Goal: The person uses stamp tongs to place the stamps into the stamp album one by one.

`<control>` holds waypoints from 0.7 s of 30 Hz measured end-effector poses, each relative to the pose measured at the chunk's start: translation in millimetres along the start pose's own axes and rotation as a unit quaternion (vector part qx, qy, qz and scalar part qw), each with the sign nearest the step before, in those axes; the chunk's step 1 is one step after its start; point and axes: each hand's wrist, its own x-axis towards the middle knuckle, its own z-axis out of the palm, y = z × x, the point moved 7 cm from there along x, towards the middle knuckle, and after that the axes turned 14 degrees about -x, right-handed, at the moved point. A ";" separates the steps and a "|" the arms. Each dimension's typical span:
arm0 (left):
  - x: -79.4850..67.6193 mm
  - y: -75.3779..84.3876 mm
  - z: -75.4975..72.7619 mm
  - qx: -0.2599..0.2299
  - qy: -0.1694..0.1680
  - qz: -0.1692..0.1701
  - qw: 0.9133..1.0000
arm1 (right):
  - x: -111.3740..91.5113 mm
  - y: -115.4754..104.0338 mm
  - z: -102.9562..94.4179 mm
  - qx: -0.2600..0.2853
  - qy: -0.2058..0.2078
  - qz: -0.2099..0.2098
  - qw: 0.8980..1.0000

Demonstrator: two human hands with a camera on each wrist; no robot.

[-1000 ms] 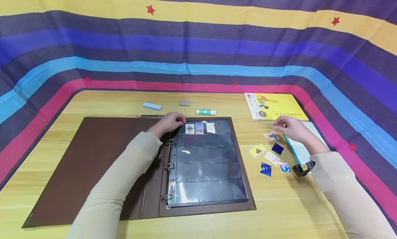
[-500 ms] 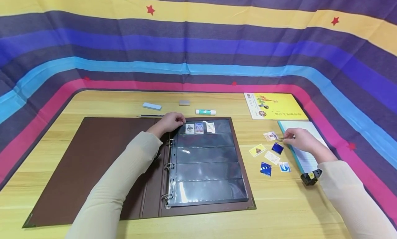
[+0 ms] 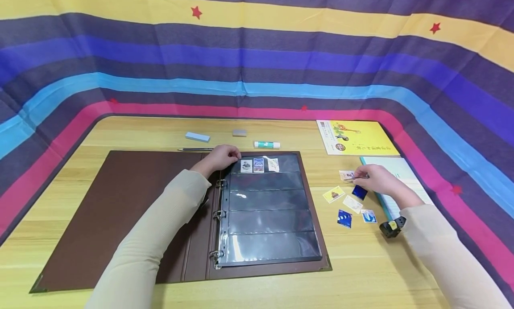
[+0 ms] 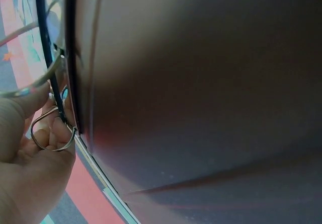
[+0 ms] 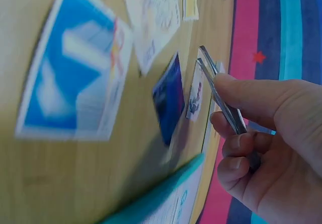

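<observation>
My left hand (image 3: pixel 220 159) is at the top left corner of the black pocket page (image 3: pixel 267 199) in the brown ring binder (image 3: pixel 132 202). In the left wrist view its thumb and fingers pinch the page edge beside a metal ring (image 4: pixel 34 133). My right hand (image 3: pixel 379 179) grips metal tweezers (image 5: pixel 217 92) between thumb and fingers, the tips a little apart. They reach over a pale stamp (image 3: pixel 344 174) at the back of the loose stamps. Three stamps (image 3: pixel 259 165) sit in the page's top row.
Several loose stamps, among them a yellow one (image 3: pixel 333 194) and a dark blue one (image 3: pixel 359 192), lie right of the binder. A lined notepad (image 3: pixel 405 175) is under my right forearm. Behind are a yellow book (image 3: pixel 363 137), glue stick (image 3: pixel 267 145), eraser (image 3: pixel 239 133) and pencil (image 3: pixel 194 149).
My right hand has come down toward me with the tweezers, then shifted left over the pale stamp, which has slid slightly left. The left hand has stayed in place.
</observation>
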 end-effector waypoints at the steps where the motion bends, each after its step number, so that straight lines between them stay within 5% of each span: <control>1: 0.1 -0.1 -0.2 0.000 0.000 -0.001 1.000 | 3.2 -1.7 1.1 -0.001 -0.002 0.002 1.000; 10: 0.1 -0.4 -0.3 -0.003 0.002 -0.003 1.000 | 29.8 -2.6 -9.4 -0.016 0.019 0.031 0.999; 21: -0.2 0.4 -0.5 -0.004 0.001 -0.009 1.000 | 45.4 8.9 -5.4 -0.032 -0.006 0.032 0.999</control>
